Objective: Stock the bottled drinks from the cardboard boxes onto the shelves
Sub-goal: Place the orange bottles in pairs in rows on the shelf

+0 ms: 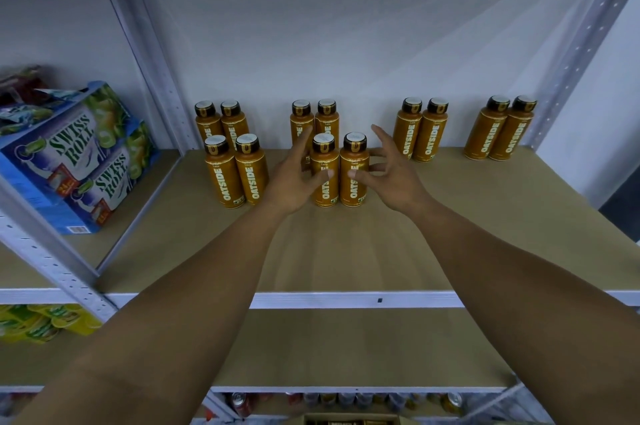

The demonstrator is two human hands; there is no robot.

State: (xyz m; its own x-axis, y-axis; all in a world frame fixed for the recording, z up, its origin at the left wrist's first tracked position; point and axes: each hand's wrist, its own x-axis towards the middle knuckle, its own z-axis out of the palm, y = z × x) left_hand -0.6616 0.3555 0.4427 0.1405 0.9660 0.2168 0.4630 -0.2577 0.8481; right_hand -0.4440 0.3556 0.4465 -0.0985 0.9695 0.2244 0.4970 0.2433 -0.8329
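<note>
Just left of the front bottle pair [356,165], my left hand [294,178] is hanging released, thumb touching a label; the 2 bottles are standing upright on the shelf [346,251]; just right, my right hand [393,175] is spreading loose; withdrawing clumsily, I am risking toppling them backward.

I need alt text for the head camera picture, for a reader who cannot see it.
A person's left hand and right hand, fingers spread, flank the front pair of orange Oatside bottles on a tan shelf, thumbs on their labels. Ten more bottles stand in groups around them, and Swiss Roll boxes sit on the shelf to the left.
</note>
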